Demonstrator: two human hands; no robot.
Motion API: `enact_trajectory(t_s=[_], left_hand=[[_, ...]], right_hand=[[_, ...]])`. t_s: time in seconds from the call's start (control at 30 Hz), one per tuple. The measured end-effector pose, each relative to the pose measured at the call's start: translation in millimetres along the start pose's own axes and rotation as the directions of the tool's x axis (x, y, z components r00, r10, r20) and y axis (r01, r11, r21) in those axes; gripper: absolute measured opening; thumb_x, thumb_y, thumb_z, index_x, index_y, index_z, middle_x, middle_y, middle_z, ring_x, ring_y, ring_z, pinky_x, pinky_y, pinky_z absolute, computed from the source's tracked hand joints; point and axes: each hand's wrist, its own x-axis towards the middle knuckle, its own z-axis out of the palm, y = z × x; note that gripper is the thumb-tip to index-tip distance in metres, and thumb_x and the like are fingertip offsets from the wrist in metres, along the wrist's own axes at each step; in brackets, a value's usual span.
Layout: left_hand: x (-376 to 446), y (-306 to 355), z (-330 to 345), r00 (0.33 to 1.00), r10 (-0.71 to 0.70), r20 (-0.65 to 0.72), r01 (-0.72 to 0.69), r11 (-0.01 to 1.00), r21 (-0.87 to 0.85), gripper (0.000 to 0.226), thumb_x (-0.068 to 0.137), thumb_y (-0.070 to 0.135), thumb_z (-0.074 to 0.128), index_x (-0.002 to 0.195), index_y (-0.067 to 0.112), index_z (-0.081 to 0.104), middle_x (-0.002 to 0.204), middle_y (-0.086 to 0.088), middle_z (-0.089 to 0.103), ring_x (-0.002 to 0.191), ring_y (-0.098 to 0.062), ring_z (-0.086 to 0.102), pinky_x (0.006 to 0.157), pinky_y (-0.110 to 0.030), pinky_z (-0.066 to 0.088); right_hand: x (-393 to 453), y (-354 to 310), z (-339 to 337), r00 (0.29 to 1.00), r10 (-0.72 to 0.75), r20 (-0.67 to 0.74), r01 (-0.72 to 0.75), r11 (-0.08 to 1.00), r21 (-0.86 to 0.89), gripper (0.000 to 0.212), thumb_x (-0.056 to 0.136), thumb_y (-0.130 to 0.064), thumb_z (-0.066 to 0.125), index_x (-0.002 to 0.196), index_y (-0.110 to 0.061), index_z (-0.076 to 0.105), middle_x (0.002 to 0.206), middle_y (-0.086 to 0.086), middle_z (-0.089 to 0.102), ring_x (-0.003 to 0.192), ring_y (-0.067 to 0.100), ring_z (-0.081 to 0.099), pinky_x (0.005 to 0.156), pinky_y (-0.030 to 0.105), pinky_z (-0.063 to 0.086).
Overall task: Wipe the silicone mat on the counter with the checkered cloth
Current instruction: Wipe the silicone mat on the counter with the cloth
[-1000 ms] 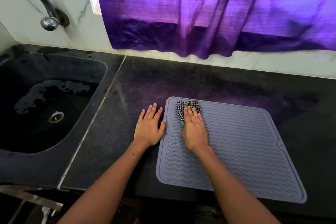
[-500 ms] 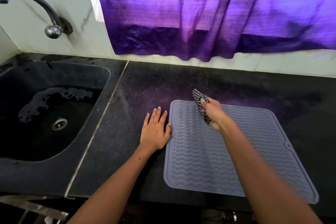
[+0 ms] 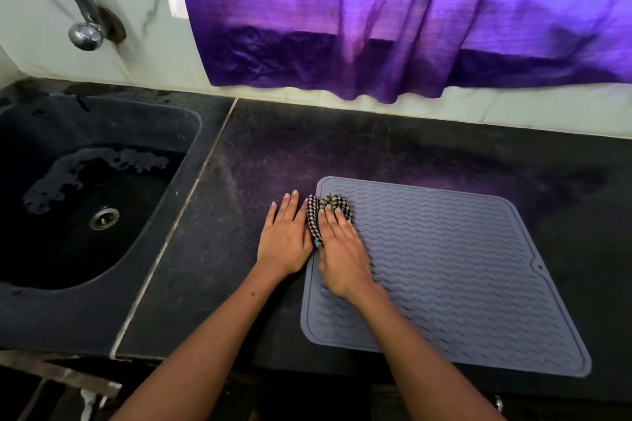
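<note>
A grey silicone mat (image 3: 455, 277) with a wavy ribbed surface lies on the black counter (image 3: 260, 154). My right hand (image 3: 338, 249) presses the bunched black-and-white checkered cloth (image 3: 330, 203) flat onto the mat's far left corner, with the cloth showing past my fingertips and along my thumb side. My left hand (image 3: 284, 236) lies flat on the counter, fingers together, right against the mat's left edge and beside the cloth.
A dark sink (image 3: 51, 249) with a wet bottom and a drain (image 3: 104, 217) sits to the left, under a metal tap (image 3: 85, 34). A purple curtain (image 3: 393, 17) hangs over the white wall behind the counter. The counter's front edge runs just below the mat.
Half a second ago my right hand held the cloth lifted above the mat's far edge. It has come down and left, pressing the cloth on the mat's corner. My left hand stayed put.
</note>
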Motion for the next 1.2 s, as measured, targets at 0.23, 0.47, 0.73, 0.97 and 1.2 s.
enact_trajectory(t_s=[0.23, 0.47, 0.73, 0.97, 1.2], left_hand=[[2, -4, -9, 0.992, 0.012, 0.125, -0.004, 0.998, -0.060, 0.073, 0.084, 0.046, 0.003, 0.149, 0.015, 0.014, 0.158, -0.008, 0.002, 0.146, -0.020, -0.001, 0.116, -0.035, -0.006], [-28, 7, -5, 0.993, -0.031, 0.113, 0.031, 1.000, 0.005, 0.085, 0.074, 0.052, -0.016, 0.149, 0.018, 0.005, 0.158, -0.006, -0.004, 0.145, -0.019, -0.007, 0.116, -0.037, -0.008], [-35, 14, 2, 0.995, -0.096, -0.018, 0.096, 0.995, -0.009, 0.082, 0.077, 0.050, -0.008, 0.148, 0.020, 0.018, 0.158, -0.003, 0.008, 0.146, -0.018, 0.002, 0.117, -0.038, -0.002], [-34, 13, 1, 0.994, -0.106, -0.017, 0.106, 0.994, -0.023, 0.070, 0.085, 0.053, 0.006, 0.148, 0.024, 0.020, 0.158, 0.000, 0.010, 0.146, -0.015, 0.003, 0.118, -0.036, -0.001], [-36, 13, 3, 0.991, -0.116, -0.070, 0.112, 0.992, -0.059, 0.081, 0.078, 0.060, 0.001, 0.146, 0.024, 0.027, 0.157, -0.001, 0.017, 0.145, -0.015, 0.009, 0.118, -0.037, 0.002]], right_hand=[[22, 20, -55, 0.883, 0.365, 0.295, -0.383, 0.195, 0.903, 0.036, 0.100, -0.013, 0.037, 0.134, -0.011, 0.047, 0.098, 0.004, 0.064, 0.080, 0.014, 0.057, 0.068, 0.024, 0.047], [-50, -1, -37, 0.994, 0.104, -0.015, -0.101, 0.986, 0.135, 0.064, 0.094, -0.004, 0.040, 0.149, -0.019, 0.010, 0.157, -0.002, 0.007, 0.146, 0.014, 0.004, 0.119, 0.030, 0.002], [-56, 11, -16, 0.999, 0.011, 0.048, -0.007, 0.997, -0.071, 0.074, 0.091, -0.011, 0.046, 0.150, -0.015, 0.001, 0.159, 0.001, -0.002, 0.146, 0.015, -0.008, 0.118, 0.030, -0.006], [-39, 32, -42, 0.973, 0.011, 0.231, -0.125, 0.864, 0.487, 0.051, 0.097, -0.010, 0.041, 0.146, -0.017, 0.029, 0.144, -0.002, 0.039, 0.132, 0.011, 0.032, 0.108, 0.029, 0.028], [-49, 59, -89, 0.950, 0.311, -0.003, -0.272, 0.837, 0.474, 0.046, 0.096, -0.006, 0.042, 0.141, -0.011, 0.039, 0.144, 0.004, 0.043, 0.134, 0.021, 0.039, 0.112, 0.031, 0.028]])
